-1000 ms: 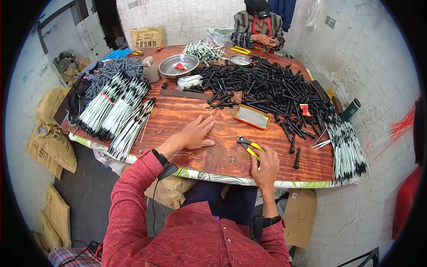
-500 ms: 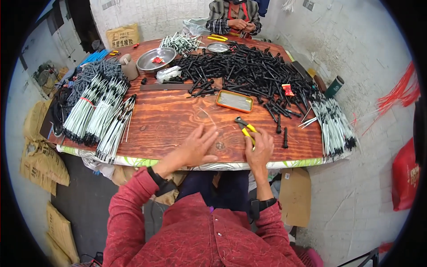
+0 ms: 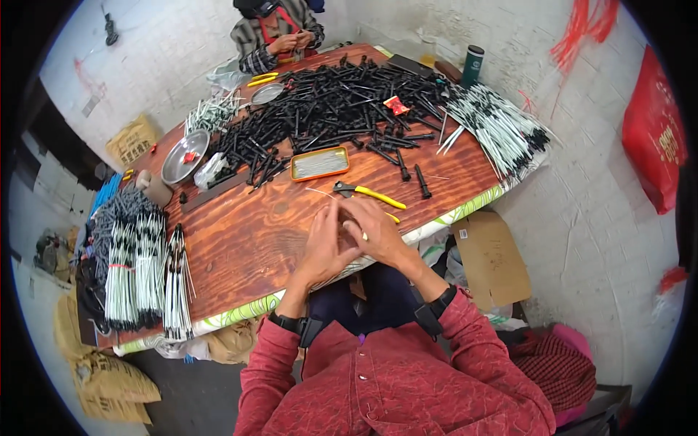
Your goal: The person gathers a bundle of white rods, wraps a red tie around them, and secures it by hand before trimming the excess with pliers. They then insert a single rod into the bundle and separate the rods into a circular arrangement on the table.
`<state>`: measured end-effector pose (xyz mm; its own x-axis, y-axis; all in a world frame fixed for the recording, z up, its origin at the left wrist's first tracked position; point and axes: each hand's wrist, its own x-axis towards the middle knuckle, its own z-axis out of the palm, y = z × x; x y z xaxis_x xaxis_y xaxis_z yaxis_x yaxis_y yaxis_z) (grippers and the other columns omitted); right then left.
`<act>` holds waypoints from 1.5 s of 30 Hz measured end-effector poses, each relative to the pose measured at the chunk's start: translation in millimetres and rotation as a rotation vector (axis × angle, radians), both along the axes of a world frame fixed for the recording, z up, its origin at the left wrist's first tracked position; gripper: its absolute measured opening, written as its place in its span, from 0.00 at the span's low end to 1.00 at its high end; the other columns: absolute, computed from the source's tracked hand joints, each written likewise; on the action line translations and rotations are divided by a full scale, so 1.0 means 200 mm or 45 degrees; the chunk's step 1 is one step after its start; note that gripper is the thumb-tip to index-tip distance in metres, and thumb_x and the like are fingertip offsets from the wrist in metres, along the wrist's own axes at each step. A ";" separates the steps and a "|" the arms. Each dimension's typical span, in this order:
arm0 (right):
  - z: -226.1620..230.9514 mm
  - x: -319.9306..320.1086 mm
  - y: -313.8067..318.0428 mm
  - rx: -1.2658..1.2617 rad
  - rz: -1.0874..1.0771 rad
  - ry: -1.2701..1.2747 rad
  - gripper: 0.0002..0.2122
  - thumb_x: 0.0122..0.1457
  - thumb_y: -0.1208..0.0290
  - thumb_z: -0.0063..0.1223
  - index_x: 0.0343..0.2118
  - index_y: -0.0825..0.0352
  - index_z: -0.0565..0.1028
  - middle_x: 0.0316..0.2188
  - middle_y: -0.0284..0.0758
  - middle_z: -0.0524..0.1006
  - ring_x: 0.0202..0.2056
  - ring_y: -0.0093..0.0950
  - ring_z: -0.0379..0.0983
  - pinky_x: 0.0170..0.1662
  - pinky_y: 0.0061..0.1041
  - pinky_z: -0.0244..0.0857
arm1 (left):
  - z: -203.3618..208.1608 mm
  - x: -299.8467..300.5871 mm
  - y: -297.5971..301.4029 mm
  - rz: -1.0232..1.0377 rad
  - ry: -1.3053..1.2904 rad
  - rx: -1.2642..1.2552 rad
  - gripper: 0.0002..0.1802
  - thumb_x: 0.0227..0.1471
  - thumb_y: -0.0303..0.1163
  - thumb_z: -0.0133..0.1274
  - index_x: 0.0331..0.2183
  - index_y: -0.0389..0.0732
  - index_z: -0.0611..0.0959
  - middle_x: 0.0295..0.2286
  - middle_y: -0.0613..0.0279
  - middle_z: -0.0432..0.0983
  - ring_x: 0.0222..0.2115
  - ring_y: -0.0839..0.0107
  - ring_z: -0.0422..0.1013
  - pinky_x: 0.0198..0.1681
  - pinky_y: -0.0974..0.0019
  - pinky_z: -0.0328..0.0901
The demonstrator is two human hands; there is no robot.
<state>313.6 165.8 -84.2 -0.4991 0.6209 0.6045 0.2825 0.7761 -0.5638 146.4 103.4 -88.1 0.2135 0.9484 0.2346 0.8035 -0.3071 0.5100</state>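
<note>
pliers just beyond the hands, tray behind them, bundled rods far left

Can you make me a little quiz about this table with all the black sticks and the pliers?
1. True or false: the yellow-handled pliers lie on the wooden table, just beyond the hands.
2. What sits between the pliers and the pile of black sticks? A) a small orange tray B) a blue bucket C) a book
3. Are the left hand and right hand apart or together?

Key:
1. True.
2. A.
3. Together, touching over the table's near edge; a thin pale piece shows between them, too small to identify.
</note>
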 end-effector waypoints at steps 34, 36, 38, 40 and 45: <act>-0.01 0.21 -0.04 0.205 -0.177 -0.383 0.12 0.46 0.75 0.61 0.35 0.64 0.72 0.33 0.38 0.71 0.39 0.39 0.70 0.39 0.38 0.68 | 0.04 0.00 -0.09 0.252 -0.703 0.108 0.47 0.53 0.20 0.53 0.70 0.35 0.51 0.63 0.43 0.63 0.63 0.55 0.62 0.66 0.56 0.56; 0.01 0.19 -0.07 0.244 -0.035 -0.291 0.12 0.46 0.75 0.61 0.35 0.65 0.72 0.33 0.38 0.70 0.39 0.40 0.69 0.41 0.38 0.67 | 0.03 0.00 -0.09 0.259 -0.699 0.090 0.46 0.53 0.20 0.53 0.69 0.35 0.53 0.63 0.43 0.63 0.64 0.55 0.62 0.66 0.57 0.56; 0.01 0.18 -0.08 0.271 0.012 -0.241 0.12 0.46 0.75 0.61 0.35 0.65 0.72 0.33 0.38 0.70 0.39 0.40 0.69 0.41 0.38 0.67 | 0.02 -0.01 -0.09 0.282 -0.689 0.056 0.44 0.53 0.21 0.53 0.68 0.34 0.56 0.62 0.43 0.64 0.64 0.56 0.62 0.66 0.57 0.56; -0.04 0.20 -0.07 0.244 0.107 -0.261 0.10 0.49 0.75 0.59 0.35 0.66 0.73 0.35 0.38 0.72 0.39 0.40 0.70 0.41 0.38 0.67 | 0.01 0.00 -0.10 0.262 -0.670 0.053 0.43 0.53 0.21 0.53 0.68 0.34 0.57 0.62 0.43 0.64 0.64 0.56 0.62 0.66 0.57 0.56; -0.09 0.26 -0.07 0.324 0.078 -0.406 0.10 0.51 0.73 0.57 0.37 0.65 0.74 0.35 0.38 0.73 0.40 0.40 0.72 0.41 0.37 0.68 | 0.02 0.02 -0.10 0.256 -0.604 0.070 0.40 0.53 0.22 0.54 0.66 0.33 0.62 0.62 0.44 0.65 0.63 0.55 0.63 0.66 0.58 0.57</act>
<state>365.4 152.3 -102.4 -0.7178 0.4350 0.5437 0.3610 0.9002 -0.2436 150.4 83.4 -84.7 -0.1135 0.9432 0.3123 0.5340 -0.2072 0.8197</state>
